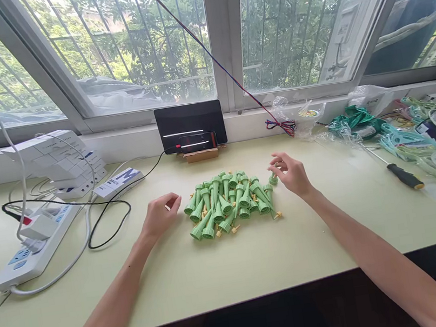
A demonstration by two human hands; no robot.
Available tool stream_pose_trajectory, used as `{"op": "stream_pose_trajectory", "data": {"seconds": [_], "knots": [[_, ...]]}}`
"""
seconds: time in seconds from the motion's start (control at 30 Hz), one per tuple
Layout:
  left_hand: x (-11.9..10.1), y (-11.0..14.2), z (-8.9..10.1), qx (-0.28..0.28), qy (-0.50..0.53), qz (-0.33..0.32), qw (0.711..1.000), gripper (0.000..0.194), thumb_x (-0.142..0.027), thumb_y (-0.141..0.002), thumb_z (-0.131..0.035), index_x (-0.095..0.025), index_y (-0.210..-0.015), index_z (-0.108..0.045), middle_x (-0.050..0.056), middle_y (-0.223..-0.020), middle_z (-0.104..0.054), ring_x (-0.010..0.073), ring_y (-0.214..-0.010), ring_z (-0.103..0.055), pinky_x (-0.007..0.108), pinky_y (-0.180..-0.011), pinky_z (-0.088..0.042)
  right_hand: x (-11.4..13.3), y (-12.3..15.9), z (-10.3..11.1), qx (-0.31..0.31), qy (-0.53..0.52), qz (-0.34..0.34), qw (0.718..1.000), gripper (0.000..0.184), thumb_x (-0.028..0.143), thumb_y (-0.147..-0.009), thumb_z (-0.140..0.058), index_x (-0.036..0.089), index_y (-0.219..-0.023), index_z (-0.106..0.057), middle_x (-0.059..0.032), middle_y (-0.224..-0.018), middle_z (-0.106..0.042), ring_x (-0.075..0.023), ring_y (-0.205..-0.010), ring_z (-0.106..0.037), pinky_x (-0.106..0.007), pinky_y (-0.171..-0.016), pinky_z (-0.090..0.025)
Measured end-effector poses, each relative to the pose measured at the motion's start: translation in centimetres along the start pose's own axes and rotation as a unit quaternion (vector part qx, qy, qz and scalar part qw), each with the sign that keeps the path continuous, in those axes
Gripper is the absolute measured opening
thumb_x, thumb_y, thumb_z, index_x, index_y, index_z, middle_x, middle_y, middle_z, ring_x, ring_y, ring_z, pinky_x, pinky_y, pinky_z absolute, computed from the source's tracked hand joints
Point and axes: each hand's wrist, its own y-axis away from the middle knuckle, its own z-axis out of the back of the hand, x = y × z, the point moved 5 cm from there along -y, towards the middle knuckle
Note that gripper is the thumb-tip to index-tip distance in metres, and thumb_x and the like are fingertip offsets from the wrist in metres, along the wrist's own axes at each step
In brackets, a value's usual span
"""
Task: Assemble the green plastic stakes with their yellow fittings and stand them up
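A heap of green tapered plastic spikes with ribbed, hollow cap ends lies on the table in front of me, with small yellow-orange nozzle pieces among and beside them. My left hand rests at the heap's left edge, its fingers curled in towards the thumb and nothing visible in them. On the opposite side, my right hand hovers with bent fingers apart. Just beyond its fingertips is a single green spike, partly hidden by the hand; I see no grip on it.
A black tablet with a phone before it leans by the window. Left are a power strip, cables and stacked white boxes. Right are a screwdriver, green bags and coiled tubing.
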Motion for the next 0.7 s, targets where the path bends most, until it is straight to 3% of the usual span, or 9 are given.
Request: {"op": "stream_pose_trajectory", "data": {"seconds": [0.27, 0.43, 0.57, 0.7], "knots": [[-0.1, 0.0, 0.1, 0.002, 0.003, -0.004, 1.0, 0.026, -0.036, -0.086, -0.05, -0.018, -0.075, -0.066, 0.001, -0.067, -0.069, 0.013, -0.061, -0.06, 0.022, -0.062, -0.046, -2.6, 0.5, -1.4, 0.06, -0.022, -0.113, 0.992, 0.028, 0.042, -0.085, -0.061, 0.017, -0.096, -0.061, -0.0091, -0.09, -0.07, -0.0229, -0.084, -0.072, -0.025, -0.046, -0.057], [-0.4, 0.0, 0.1, -0.005, 0.013, -0.006, 1.0, 0.026, -0.036, -0.085, -0.051, -0.018, -0.073, -0.066, 0.001, -0.066, -0.068, 0.0126, -0.06, -0.059, 0.022, -0.061, -0.047, -3.5, 0.7, -1.5, 0.06, 0.001, -0.117, 0.991, 0.028, 0.044, -0.087, -0.059, 0.017, -0.091, -0.063, -0.0085, -0.084, -0.072, -0.0224, -0.081, -0.072, -0.026, -0.049, -0.056], [-0.9, 0.1, 0.5, -0.031, 0.027, 0.004, 0.999, 0.027, -0.037, -0.088, -0.051, -0.017, -0.076, -0.066, 0.002, -0.069, -0.068, 0.0124, -0.06, -0.06, 0.022, -0.058, -0.049, -2.3, 0.5, -1.0, 0.022, 0.02, -0.101, 0.994, 0.03, 0.044, -0.093, -0.052, 0.016, -0.097, -0.062, -0.0101, -0.09, -0.073, -0.0213, -0.082, -0.07, -0.029, -0.06, -0.055], [-3.0, -0.2, 1.7, -0.095, 0.07, 0.005, 0.993, 0.028, -0.037, -0.09, -0.052, -0.016, -0.079, -0.067, 0.003, -0.073, -0.07, 0.0119, -0.06, -0.06, 0.022, -0.058, -0.052, 0.7, 0.6, -0.3, -0.076, 0.066, -0.031, 0.994, 0.029, 0.041, -0.099, -0.044, 0.017, -0.098, -0.061, -0.0105, -0.093, -0.073, -0.0198, -0.082, -0.066, -0.029, -0.064, -0.053]]}}
